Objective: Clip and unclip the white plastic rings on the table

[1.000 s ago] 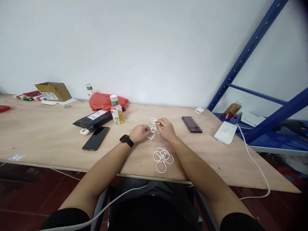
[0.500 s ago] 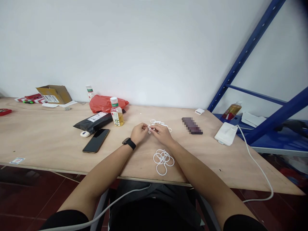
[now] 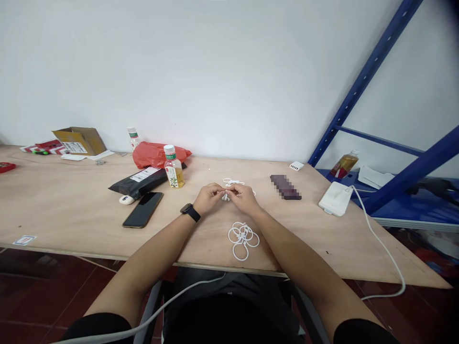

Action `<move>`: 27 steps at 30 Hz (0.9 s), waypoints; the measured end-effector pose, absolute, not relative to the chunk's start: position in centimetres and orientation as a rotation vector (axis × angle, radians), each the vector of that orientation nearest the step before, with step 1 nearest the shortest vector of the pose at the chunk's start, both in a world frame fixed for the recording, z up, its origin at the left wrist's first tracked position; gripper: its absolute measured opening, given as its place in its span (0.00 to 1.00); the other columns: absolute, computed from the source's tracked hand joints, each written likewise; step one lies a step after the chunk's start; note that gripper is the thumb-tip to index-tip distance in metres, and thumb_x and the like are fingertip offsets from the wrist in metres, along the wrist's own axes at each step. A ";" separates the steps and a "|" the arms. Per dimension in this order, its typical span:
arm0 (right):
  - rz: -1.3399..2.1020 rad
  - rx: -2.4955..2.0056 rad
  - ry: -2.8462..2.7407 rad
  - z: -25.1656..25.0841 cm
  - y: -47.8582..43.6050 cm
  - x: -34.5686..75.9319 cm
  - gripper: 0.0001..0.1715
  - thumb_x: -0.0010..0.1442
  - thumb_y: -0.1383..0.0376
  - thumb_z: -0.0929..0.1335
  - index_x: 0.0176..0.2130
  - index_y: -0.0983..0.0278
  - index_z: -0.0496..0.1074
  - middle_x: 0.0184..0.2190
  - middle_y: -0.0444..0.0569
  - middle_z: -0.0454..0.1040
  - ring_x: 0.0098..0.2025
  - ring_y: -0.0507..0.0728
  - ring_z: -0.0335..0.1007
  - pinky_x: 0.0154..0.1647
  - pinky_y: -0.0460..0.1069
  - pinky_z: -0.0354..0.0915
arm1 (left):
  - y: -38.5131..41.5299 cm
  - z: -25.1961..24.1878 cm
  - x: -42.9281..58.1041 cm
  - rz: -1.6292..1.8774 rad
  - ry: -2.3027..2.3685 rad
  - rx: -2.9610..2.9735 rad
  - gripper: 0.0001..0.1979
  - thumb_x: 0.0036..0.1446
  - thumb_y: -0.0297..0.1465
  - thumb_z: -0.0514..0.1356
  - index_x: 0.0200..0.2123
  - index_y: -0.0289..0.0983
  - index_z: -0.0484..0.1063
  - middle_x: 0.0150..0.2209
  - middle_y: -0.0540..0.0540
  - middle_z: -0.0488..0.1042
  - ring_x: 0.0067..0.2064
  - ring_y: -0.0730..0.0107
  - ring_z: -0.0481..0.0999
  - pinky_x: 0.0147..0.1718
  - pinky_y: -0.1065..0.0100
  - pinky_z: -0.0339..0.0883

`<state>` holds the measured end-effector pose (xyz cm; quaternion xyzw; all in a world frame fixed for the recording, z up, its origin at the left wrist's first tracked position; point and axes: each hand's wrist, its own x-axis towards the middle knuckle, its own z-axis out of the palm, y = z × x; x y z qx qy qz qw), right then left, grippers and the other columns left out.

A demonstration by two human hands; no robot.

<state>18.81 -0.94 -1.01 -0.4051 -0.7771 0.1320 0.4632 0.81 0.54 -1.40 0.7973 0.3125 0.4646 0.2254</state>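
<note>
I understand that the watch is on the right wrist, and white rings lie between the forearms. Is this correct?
Not entirely: the head view shows the watch on the left wrist. White rings do lie between the forearms.

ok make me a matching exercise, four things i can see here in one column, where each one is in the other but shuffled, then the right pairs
1. Left hand
2. Nearer heap of white rings
3. Red bag
4. Brown-edged phone

A. Behind the black parcel
B. Fingers close to those of the right hand, at a small white piece
C. Lying face up in front of the black parcel
D. On the table, near its front edge, between the two forearms

Right pairs: 1-B, 2-D, 3-A, 4-C
</note>
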 end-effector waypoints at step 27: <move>0.067 -1.307 -1.828 -0.9 0.6 21.7 0.09 0.61 0.63 0.67 0.37 0.60 0.78 0.35 0.47 0.78 0.34 0.55 0.72 0.39 0.49 0.66 | -2.3 -1.6 3.6 0.655 0.667 2.528 0.20 0.51 0.43 0.67 0.44 0.38 0.78 0.40 0.42 0.78 0.43 0.62 0.75 0.47 0.64 0.66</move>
